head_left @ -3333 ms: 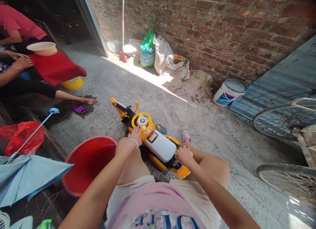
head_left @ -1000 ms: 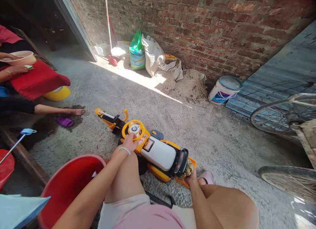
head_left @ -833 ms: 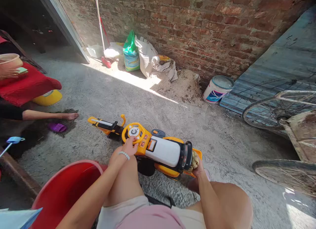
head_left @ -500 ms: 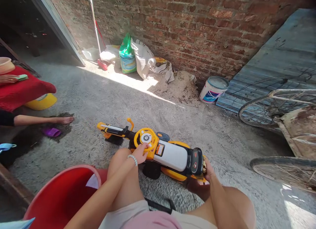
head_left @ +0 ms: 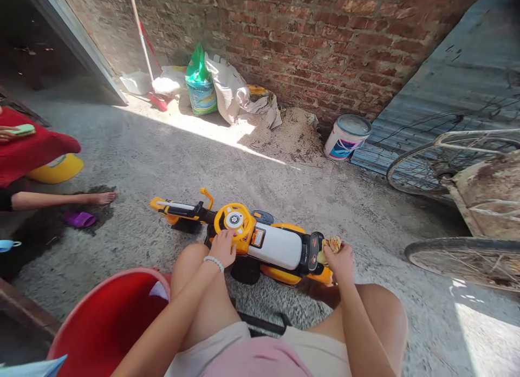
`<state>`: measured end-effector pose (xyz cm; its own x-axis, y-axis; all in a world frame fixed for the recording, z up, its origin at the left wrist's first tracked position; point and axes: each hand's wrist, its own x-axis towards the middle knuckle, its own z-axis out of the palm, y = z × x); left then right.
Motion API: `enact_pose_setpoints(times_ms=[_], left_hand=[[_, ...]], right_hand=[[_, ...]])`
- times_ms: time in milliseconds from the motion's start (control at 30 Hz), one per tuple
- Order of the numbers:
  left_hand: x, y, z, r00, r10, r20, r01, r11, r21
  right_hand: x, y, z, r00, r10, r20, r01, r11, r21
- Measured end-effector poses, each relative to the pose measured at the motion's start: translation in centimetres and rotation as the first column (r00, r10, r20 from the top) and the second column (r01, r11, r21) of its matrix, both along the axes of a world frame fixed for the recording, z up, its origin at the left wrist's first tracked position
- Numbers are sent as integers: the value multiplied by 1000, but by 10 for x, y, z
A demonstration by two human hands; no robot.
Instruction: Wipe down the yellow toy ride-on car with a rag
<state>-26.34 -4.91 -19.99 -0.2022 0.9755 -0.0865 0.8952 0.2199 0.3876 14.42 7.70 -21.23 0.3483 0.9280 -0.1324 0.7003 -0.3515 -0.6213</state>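
Note:
A yellow and black ride-on toy excavator (head_left: 280, 249) with a pale seat stands on the concrete between my knees. My left hand (head_left: 223, 248), a bead bracelet at its wrist, has its fingers wrapped on the near rim of the yellow steering wheel (head_left: 246, 233). At the toy's rear, my right hand (head_left: 341, 260) is closed on a crumpled yellowish cloth (head_left: 332, 246), just beside the black backrest (head_left: 314, 251). Whether the cloth touches the toy is hard to make out.
Close on my left stands a red bucket (head_left: 81, 317). Another person's bare foot (head_left: 106, 197) and a purple slipper (head_left: 82, 219) lie farther left. Sacks (head_left: 223, 84) and a paint bucket (head_left: 347, 138) line the brick wall; a wheeled cart (head_left: 487, 203) stands right.
My right hand has risen from behind the toy's backrest, bringing the cloth into fuller view. My left hand stays at the steering wheel. The whole view has shifted slightly.

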Motion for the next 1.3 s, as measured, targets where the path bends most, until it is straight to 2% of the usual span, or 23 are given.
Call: enact_pose_setpoints(times_ms=[100,167,267,333,400,467,500,533,600,667,700,767,833,933,1000,1067,1100,1300], left_hand=[[6,-2,7,991,94,-95,-87,994,70],[6,5,12,981,151,-124,-145,988,62],[3,24,12,975,191,-110,-197,979,-48],[3,36,8,972,210,-105,-223,966,-132],[6,43,2,964,225,-144,-247,956,-160],[9,44,-3,956,219,-194,-248,958,-143],[10,43,-4,955,210,-209,-242,960,-138],[10,42,-4,956,201,-216,-233,963,-136],[10,40,-3,960,180,-217,-212,968,-137],[9,39,-2,961,169,-218,-201,970,-136],[9,39,-1,961,168,-220,-201,970,-137],[8,40,-1,961,164,-222,-199,969,-145],[7,41,-1,962,158,-221,-195,968,-159],[7,42,-3,961,158,-225,-197,966,-165],[6,42,-5,960,157,-231,-197,967,-161],[6,43,-7,960,154,-234,-193,969,-153],[6,43,-8,960,153,-235,-191,970,-149],[8,50,-5,965,153,-212,-191,966,-173]], right_hand=[[-45,-2,9,983,164,79,-171,981,96],[-86,-2,4,950,304,65,-309,947,89],[-142,-3,-24,879,473,59,-473,881,-2],[-167,-6,-50,794,602,83,-596,798,-90],[-175,-11,-76,698,711,85,-682,697,-220],[-167,-15,-96,655,752,75,-695,638,-331],[-159,-16,-104,667,740,84,-671,646,-363],[-149,-16,-110,700,705,112,-627,682,-377],[-129,-11,-119,797,569,203,-473,797,-375],[-119,-3,-125,869,414,272,-310,883,-352],[-121,1,-126,886,367,285,-267,904,-334],[-137,7,-127,886,385,259,-305,904,-300],[-168,8,-125,838,514,185,-452,842,-293],[-212,-3,-120,701,712,41,-666,673,-321],[-223,-16,-118,593,804,-32,-773,558,-301],[-211,-30,-118,527,848,-55,-824,495,-276],[-198,-37,-118,529,848,-44,-821,498,-278],[-94,-66,-110,747,660,79,-599,719,-352]])
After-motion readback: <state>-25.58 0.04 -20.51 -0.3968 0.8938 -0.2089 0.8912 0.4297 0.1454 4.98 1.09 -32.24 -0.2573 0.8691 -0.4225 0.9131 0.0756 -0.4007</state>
